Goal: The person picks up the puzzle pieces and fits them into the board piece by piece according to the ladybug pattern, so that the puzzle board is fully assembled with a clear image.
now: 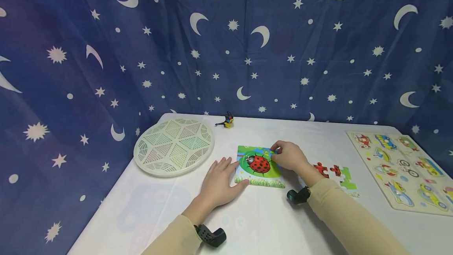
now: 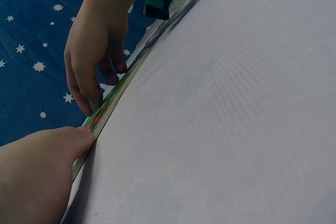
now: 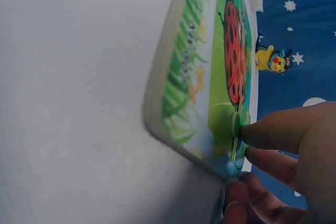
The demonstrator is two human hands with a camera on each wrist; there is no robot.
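Observation:
A square ladybug jigsaw puzzle (image 1: 259,166) lies flat on the white table, its red spotted ladybug on a green ground. My left hand (image 1: 220,184) rests at its left edge, fingers extended and thumb near the lower left corner. At the upper right corner, my right hand (image 1: 291,156) pinches a puzzle piece with curled fingers. Seen from the right wrist, that piece (image 3: 235,124) sits slightly raised beside a fingertip, mostly hidden by the fingers. Several loose puzzle pieces (image 1: 320,169) in red and green lie right of the board, partly under the right forearm.
A round pale perforated lid (image 1: 173,146) lies to the left. A small yellow and black toy figure (image 1: 227,121) stands at the back. On the right is a wooden vehicle puzzle board (image 1: 383,164). Behind the table hangs a blue star-and-moon curtain (image 1: 226,42).

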